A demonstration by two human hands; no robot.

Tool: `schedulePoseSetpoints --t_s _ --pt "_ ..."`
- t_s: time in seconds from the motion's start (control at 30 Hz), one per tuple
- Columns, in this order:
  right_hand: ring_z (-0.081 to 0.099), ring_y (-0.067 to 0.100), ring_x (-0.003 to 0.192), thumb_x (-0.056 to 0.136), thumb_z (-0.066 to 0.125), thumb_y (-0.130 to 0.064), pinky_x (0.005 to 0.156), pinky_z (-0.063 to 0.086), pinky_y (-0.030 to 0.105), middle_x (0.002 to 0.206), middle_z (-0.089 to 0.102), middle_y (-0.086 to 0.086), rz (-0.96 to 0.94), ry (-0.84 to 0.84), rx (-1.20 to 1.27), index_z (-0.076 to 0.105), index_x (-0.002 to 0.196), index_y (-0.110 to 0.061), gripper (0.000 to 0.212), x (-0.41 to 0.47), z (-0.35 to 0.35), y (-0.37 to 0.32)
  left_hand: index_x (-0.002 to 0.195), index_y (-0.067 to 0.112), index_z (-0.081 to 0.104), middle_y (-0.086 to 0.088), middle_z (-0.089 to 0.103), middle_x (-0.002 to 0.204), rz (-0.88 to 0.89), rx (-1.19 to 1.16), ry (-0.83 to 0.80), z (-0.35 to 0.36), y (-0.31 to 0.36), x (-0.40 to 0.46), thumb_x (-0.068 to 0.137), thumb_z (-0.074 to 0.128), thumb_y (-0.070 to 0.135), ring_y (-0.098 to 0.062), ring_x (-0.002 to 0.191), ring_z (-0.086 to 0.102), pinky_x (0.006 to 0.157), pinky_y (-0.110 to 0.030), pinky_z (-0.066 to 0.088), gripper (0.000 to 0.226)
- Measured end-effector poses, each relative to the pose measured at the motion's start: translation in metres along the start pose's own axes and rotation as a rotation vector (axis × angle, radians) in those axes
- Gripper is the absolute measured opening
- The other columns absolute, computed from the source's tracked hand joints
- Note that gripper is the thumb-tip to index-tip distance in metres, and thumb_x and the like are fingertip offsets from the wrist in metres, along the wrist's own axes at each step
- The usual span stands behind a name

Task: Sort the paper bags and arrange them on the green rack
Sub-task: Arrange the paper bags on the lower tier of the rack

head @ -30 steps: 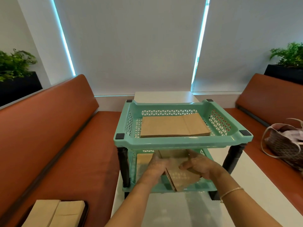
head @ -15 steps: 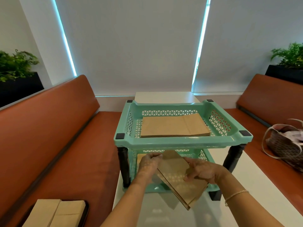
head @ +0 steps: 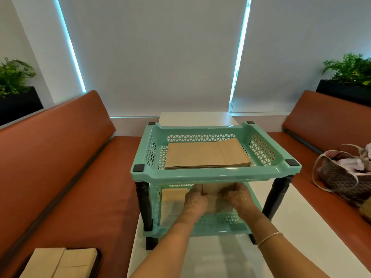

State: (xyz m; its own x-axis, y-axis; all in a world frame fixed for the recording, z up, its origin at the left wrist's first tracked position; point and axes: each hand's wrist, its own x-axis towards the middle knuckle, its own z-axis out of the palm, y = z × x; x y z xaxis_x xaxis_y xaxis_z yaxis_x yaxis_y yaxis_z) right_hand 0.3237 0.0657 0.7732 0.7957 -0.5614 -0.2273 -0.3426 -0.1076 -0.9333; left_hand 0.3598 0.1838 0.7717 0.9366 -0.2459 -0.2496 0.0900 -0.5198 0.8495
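Paper bag [head: 210,194] between both hands – seemingly gripped, lower shelf [head: 220,221].

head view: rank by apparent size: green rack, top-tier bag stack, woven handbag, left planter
1. green rack
2. top-tier bag stack
3-4. woven handbag and left planter: both cropped by the frame edge, unsure.

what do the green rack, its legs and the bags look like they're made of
Green rack: looks like moulded plastic, smooth with a slight sheen, its walls pierced with a triangle lattice. Legs: dark and glossy, with turned shapes; probably plastic, though the picture leaves it open. Bags: matte brown kraft-type paper, flat with sharp fold creases and thin layered edges in the stack.
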Motion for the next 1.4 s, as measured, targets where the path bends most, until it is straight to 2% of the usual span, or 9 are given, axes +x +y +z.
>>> schedulePoseSetpoints --t_s 0.13,0.33,0.43,0.57,0.7,0.93,1.13,1.23,1.4 --pt "0.059 0.031 0.104 0.077 0.057 0.010 0.095 0.048 0.048 0.111 0.064 0.015 0.028 -0.019 -0.084 0.056 0.117 -0.006 0.043 0.002 0.005 0.017 0.133 0.015 0.041 -0.009 0.053 0.130 0.014 0.049 -0.059 0.004 -0.003 -0.004 0.097 0.045 0.012 -0.024 0.119 0.051 0.086 -0.021 0.038 0.037" --pt "0.049 0.029 0.117 0.085 0.047 0.013 0.102 0.040 0.037 0.121 0.055 0.013 0.089 -0.041 -0.114 0.043 0.130 -0.008 0.050 -0.003 0.010 0.014 0.137 0.015 0.028 -0.012 0.052 0.127 -0.017 0.076 -0.120 0.011 -0.008 -0.005 0.098 0.043 0.014 -0.027 0.115 0.051 0.093 -0.031 0.044 0.042" --pt "0.048 0.028 0.115 0.087 0.042 0.012 0.101 0.038 0.037 0.124 0.053 0.014 0.089 -0.039 -0.154 0.041 0.132 -0.008 0.050 -0.003 0.010 0.013 0.138 0.014 0.021 -0.013 0.053 0.125 -0.033 0.050 -0.089 0.014 -0.006 -0.004 0.098 0.042 0.013 -0.026 0.112 0.053 0.085 -0.029 0.045 0.046" --pt "0.049 0.026 0.113 0.087 0.041 0.011 0.097 0.040 0.034 0.126 0.053 0.013 0.067 -0.005 -0.189 0.041 0.133 -0.012 0.051 -0.002 0.010 0.012 0.137 0.013 0.029 -0.011 0.054 0.129 -0.033 -0.023 0.023 0.014 -0.004 -0.003 0.097 0.044 0.013 -0.025 0.114 0.053 0.088 -0.026 0.043 0.042" --pt "0.048 0.027 0.119 0.089 0.043 0.007 0.105 0.037 0.037 0.125 0.053 0.011 0.065 0.005 -0.230 0.043 0.129 -0.010 0.044 -0.005 0.012 0.010 0.126 0.008 0.042 -0.014 0.058 0.122 -0.023 0.169 -0.007 0.019 -0.008 -0.005 0.098 0.042 0.013 -0.027 0.111 0.056 0.093 -0.031 0.046 0.029" --pt "0.052 0.027 0.112 0.089 0.047 0.005 0.097 0.041 0.033 0.115 0.057 0.012 0.047 -0.012 -0.365 0.050 0.118 -0.008 0.032 -0.006 0.012 0.010 0.138 0.001 0.031 -0.018 0.050 0.134 -0.038 0.323 -0.048 0.022 -0.005 -0.005 0.097 0.043 0.007 -0.030 0.123 0.050 0.099 -0.029 0.040 0.043" --pt "0.050 0.027 0.115 0.088 0.049 0.003 0.099 0.038 0.032 0.121 0.054 0.011 0.035 0.000 -0.396 0.046 0.123 -0.006 0.037 -0.006 0.009 0.009 0.141 0.005 0.031 -0.015 0.049 0.135 -0.062 0.301 -0.001 0.022 -0.005 -0.001 0.098 0.033 0.000 -0.026 0.124 0.050 0.100 -0.027 0.040 0.042" --pt "0.050 0.027 0.114 0.088 0.050 0.001 0.098 0.039 0.031 0.121 0.054 0.012 0.008 0.008 -0.451 0.045 0.124 -0.007 0.037 -0.007 0.009 0.012 0.142 0.002 0.029 -0.017 0.045 0.138 -0.058 0.340 -0.012 0.023 -0.006 -0.002 0.100 0.029 0.001 -0.028 0.127 0.045 0.105 -0.030 0.036 0.042" --pt "0.052 0.026 0.113 0.089 0.049 0.000 0.097 0.040 0.031 0.120 0.055 0.011 0.003 0.004 -0.476 0.047 0.122 -0.009 0.034 -0.006 0.010 0.014 0.140 0.001 0.031 -0.016 0.044 0.139 -0.062 0.422 -0.020 0.021 -0.007 0.000 0.096 0.045 0.003 -0.026 0.129 0.045 0.104 -0.026 0.036 0.047"
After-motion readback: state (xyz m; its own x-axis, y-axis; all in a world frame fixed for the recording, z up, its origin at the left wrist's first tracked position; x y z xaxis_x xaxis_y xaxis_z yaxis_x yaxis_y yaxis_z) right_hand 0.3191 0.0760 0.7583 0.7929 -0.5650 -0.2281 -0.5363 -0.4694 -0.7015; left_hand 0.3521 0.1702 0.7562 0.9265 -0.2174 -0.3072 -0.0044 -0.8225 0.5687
